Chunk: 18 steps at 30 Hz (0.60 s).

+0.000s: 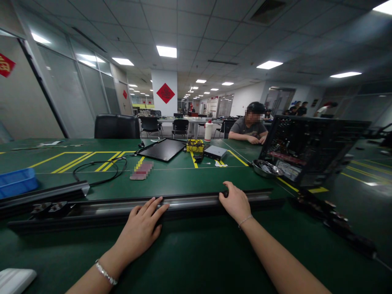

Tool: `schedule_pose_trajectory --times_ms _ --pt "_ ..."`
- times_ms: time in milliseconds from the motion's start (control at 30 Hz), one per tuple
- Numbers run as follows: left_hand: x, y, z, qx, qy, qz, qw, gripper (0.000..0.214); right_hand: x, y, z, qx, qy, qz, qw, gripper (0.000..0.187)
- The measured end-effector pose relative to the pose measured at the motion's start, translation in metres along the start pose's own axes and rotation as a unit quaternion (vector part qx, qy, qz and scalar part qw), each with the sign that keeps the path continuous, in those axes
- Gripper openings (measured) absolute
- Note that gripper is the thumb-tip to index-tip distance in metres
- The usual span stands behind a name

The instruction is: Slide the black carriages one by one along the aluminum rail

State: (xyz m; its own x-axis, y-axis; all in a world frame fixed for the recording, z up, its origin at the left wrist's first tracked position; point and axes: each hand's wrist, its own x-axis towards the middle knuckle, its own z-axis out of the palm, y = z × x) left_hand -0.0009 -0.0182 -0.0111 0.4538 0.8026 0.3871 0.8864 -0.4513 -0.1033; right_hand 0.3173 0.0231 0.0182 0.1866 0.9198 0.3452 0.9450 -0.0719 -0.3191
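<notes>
A long black metal channel (190, 203), apparently a power strip housing, lies across the green table in front of me. Two dark socket-like blocks (50, 207) sit in its left end. My left hand (142, 224) rests flat on the channel near its middle, fingers spread. Farther right, my right hand (235, 201) is at the channel with thumb and fingers curled together around a small dark piece that is too small to make out. Right of the channel's end lies a string of dark modules (333, 218) with a cable.
An open computer case (306, 151) stands at right, beside a metal bowl (266, 168) of small parts. Behind are a black flat panel (163, 149), grey box (216, 152) and yellow box (195, 145). A blue bin (18, 182) sits left. A person (251, 124) leans on the table's far side.
</notes>
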Motion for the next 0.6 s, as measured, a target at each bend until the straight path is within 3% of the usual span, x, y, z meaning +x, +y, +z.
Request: schedule_pose_trajectory --times_ms 600 --pt "0.0001 -0.0007 0.0017 0.004 0.009 0.003 1.0 0.056 0.0019 0.0086 -0.0046 -0.019 -0.013 0.033 0.999 0.041"
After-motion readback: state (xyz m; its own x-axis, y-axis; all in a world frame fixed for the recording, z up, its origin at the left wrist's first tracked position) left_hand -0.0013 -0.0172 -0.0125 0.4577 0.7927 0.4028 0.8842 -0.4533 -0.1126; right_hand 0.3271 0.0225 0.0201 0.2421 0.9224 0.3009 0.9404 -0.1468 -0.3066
